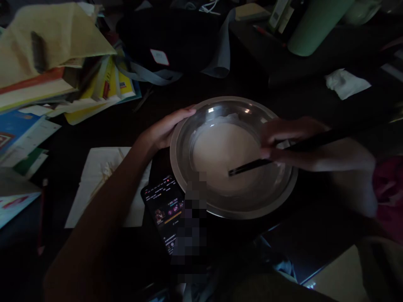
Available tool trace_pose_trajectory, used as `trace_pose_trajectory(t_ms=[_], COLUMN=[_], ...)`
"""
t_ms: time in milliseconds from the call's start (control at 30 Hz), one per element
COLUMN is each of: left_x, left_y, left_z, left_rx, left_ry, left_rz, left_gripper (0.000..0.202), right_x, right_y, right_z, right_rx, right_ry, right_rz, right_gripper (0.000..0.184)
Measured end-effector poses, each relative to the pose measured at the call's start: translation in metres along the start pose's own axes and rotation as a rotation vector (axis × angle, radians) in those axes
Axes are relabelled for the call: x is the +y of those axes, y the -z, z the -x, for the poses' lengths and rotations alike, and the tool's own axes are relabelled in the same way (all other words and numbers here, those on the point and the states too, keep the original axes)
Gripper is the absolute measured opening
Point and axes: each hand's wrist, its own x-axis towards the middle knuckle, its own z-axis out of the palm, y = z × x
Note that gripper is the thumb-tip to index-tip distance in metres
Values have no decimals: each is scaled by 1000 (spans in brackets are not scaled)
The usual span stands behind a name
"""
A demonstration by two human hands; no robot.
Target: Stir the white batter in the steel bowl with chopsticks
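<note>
A wide steel bowl (179, 167) stands on the dark table, holding pale white liquid or batter (220, 151). My left hand (168, 128) cups the bowl's left rim, fingers curled along the edge. My right hand (289, 134), blurred by motion, is closed around dark chopsticks (252, 167) whose tips dip into the white contents near the bowl's middle.
A lit phone (165, 209) lies just left of the bowl's near edge, beside a white paper (100, 176). Books and papers (63, 79) are piled at the left. A dark bag (170, 42) sits behind, a green cylinder (315, 25) and crumpled tissue (344, 84) at the back right.
</note>
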Motion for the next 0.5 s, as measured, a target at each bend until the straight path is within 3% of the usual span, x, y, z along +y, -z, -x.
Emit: trace_pose_trajectory(t_ms=[100, 233, 367, 500], left_x=[-1, -1, 1, 1], left_y=[1, 2, 0, 0], left_z=[-1, -1, 0, 0], left_rx=[9, 41, 30, 36], left_ry=[15, 37, 14, 8], left_rz=[-3, -29, -23, -22], left_gripper=[28, 31, 28, 27], right_x=[-2, 0, 1, -2], right_y=[-11, -21, -8, 0], right_z=[-5, -7, 1, 2], right_rx=[-95, 29, 144, 11], right_ry=[36, -15, -74, -87], right_rz=[-85, 20, 96, -25], right_gripper=[11, 14, 7, 17])
